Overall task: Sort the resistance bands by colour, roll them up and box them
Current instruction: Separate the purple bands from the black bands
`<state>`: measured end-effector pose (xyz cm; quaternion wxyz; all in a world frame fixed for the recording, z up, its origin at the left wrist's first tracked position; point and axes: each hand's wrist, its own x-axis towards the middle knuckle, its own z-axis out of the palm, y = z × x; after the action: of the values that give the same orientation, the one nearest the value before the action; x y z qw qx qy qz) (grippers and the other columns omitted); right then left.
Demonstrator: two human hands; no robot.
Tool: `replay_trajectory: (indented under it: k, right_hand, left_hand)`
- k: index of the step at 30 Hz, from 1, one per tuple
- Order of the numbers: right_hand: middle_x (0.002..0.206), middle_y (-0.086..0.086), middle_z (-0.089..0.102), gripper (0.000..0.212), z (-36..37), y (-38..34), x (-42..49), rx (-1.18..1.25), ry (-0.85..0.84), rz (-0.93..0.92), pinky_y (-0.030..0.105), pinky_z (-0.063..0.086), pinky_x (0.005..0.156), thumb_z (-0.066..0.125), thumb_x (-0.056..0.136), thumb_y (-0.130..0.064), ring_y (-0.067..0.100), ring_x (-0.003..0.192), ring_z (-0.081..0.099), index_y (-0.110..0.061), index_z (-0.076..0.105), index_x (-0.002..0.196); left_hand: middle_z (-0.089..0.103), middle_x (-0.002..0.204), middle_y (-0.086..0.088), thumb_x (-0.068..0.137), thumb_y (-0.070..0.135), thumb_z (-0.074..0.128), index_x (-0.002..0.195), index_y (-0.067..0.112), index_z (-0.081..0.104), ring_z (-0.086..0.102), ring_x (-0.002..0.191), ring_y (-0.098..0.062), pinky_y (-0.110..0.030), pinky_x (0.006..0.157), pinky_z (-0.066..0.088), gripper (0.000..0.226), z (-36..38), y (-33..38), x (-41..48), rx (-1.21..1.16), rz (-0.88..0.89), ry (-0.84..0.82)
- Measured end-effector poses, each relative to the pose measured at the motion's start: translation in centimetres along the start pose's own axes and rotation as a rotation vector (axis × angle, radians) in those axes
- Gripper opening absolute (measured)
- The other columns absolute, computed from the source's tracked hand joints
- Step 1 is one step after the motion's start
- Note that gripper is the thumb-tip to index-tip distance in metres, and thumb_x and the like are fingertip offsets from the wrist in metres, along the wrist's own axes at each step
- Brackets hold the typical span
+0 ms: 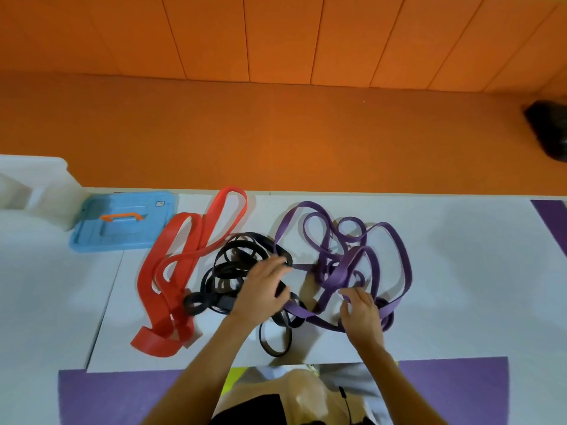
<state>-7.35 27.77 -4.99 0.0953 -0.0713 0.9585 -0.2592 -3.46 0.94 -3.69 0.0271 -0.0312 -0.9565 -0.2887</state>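
Red bands [171, 271] lie in a loose heap on the left of the white table. Black bands [233, 265] are tangled in the middle, and purple bands [352, 259] spread in loops on the right, some crossing the black ones near the front. My left hand [264, 292] lies over the black tangle with its fingers curled round a black band. My right hand [362, 311] pinches a purple band at its fingertips.
A blue box lid [122, 222] with an orange handle lies at the back left, beside a white translucent box [36, 185]. The white table [460, 271] sits on purple mats [445, 391] and an orange floor. A black bag [549, 130] lies far right.
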Motion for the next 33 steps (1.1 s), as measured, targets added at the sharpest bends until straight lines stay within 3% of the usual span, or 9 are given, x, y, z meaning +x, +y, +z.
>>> replay_trajectory:
  k: [4, 7, 10, 12, 16, 19, 24, 29, 33]
  right_hand:
    - [0.146, 0.003, 0.06, 0.068, 0.3, -1.3, 1.0, -0.008, -0.165, -0.289, 0.037, 0.043, 0.119, 0.05, 0.09, 0.015, 0.023, 0.136, 0.054, -0.021, 0.057, 0.147]
    - [0.166, -0.008, 0.04, 0.063, 0.0, -1.6, 2.4, -0.078, -0.416, -0.237, 0.044, 0.032, 0.126, 0.047, 0.107, -0.013, 0.015, 0.154, 0.033, -0.039, 0.03, 0.162]
    - [0.174, -0.008, 0.022, 0.061, -0.7, -1.4, 3.5, -0.186, -0.474, -0.045, 0.062, 0.018, 0.127, 0.032, 0.109, -0.061, 0.02, 0.161, 0.019, -0.042, 0.018, 0.165]
    - [0.176, -0.012, 0.011, 0.066, -1.2, -1.4, 4.0, -0.17, -0.461, 0.054, 0.067, 0.009, 0.125, 0.021, 0.105, -0.07, 0.02, 0.163, 0.008, -0.044, 0.019, 0.165]
    - [0.166, -0.003, 0.037, 0.05, -2.3, -0.4, 5.0, -0.054, -0.302, 0.262, 0.065, 0.025, 0.121, 0.033, 0.107, -0.06, 0.03, 0.154, 0.032, -0.045, 0.042, 0.153]
    - [0.139, 0.002, 0.061, 0.028, -2.9, 1.0, 5.0, -0.031, -0.237, 0.276, 0.056, 0.046, 0.108, 0.05, 0.105, -0.044, 0.03, 0.125, 0.06, -0.035, 0.06, 0.129]
    - [0.119, 0.001, 0.066, 0.015, -3.2, 0.4, 4.9, 0.161, 0.006, 0.283, 0.05, 0.059, 0.088, 0.053, 0.107, -0.033, 0.022, 0.097, 0.068, -0.025, 0.061, 0.118]
    - [0.113, 0.001, 0.066, 0.007, -4.5, -0.7, 6.6, 0.35, 0.198, 0.183, 0.017, 0.047, 0.077, 0.069, 0.101, -0.018, 0.009, 0.092, 0.062, -0.02, 0.072, 0.107]
    - [0.107, 0.002, 0.07, 0.003, -6.5, -0.7, 8.1, 0.526, 0.259, 0.281, 0.025, 0.051, 0.08, 0.076, 0.096, -0.015, 0.022, 0.096, 0.069, -0.016, 0.074, 0.099]
  left_hand:
    - [0.046, 0.16, -0.006, 0.098, 0.025, 0.065, 0.16, 0.022, 0.039, 0.037, 0.153, -0.028, -0.06, 0.129, 0.013, 0.068, 2.8, 2.9, 0.9, 0.311, 0.044, -0.525]
    - [0.057, 0.148, -0.002, 0.101, 0.018, 0.063, 0.143, 0.024, 0.059, 0.049, 0.142, -0.026, -0.052, 0.129, 0.018, 0.042, 3.3, 3.0, 1.2, 0.429, 0.0, -0.49]
    - [0.068, 0.122, 0.006, 0.103, 0.022, 0.061, 0.124, 0.024, 0.066, 0.062, 0.118, -0.019, -0.046, 0.118, 0.036, 0.021, 2.3, 2.1, 1.2, 0.117, -0.036, -0.3]
    - [0.067, 0.106, 0.012, 0.098, 0.023, 0.067, 0.111, 0.024, 0.066, 0.066, 0.103, -0.014, -0.035, 0.1, 0.048, 0.013, 1.1, 1.3, 0.8, -0.178, -0.095, -0.189]
    - [0.07, 0.098, 0.016, 0.092, 0.021, 0.071, 0.099, 0.038, 0.065, 0.067, 0.099, -0.009, -0.021, 0.088, 0.052, 0.019, -0.5, 0.4, 0.1, -0.588, -0.246, -0.115]
    - [0.069, 0.097, 0.014, 0.091, 0.016, 0.067, 0.097, 0.04, 0.063, 0.067, 0.098, -0.009, -0.021, 0.087, 0.052, 0.025, -0.5, 0.7, 0.0, -0.655, -0.311, -0.087]
    - [0.064, 0.09, 0.005, 0.087, 0.033, 0.069, 0.095, 0.033, 0.059, 0.061, 0.083, -0.009, -0.029, 0.082, 0.049, 0.013, -0.6, 1.2, 0.5, -0.708, -0.345, -0.143]
    - [0.056, 0.072, 0.008, 0.079, 0.065, 0.078, 0.082, 0.03, 0.052, 0.055, 0.065, -0.005, -0.022, 0.064, 0.04, 0.043, -1.0, 1.3, 1.4, -0.482, -0.367, -0.247]
    - [0.056, 0.071, 0.007, 0.09, 0.05, 0.076, 0.079, 0.027, 0.05, 0.054, 0.064, -0.009, -0.026, 0.061, 0.038, 0.037, -1.1, 1.6, 2.5, -0.259, -0.218, -0.302]
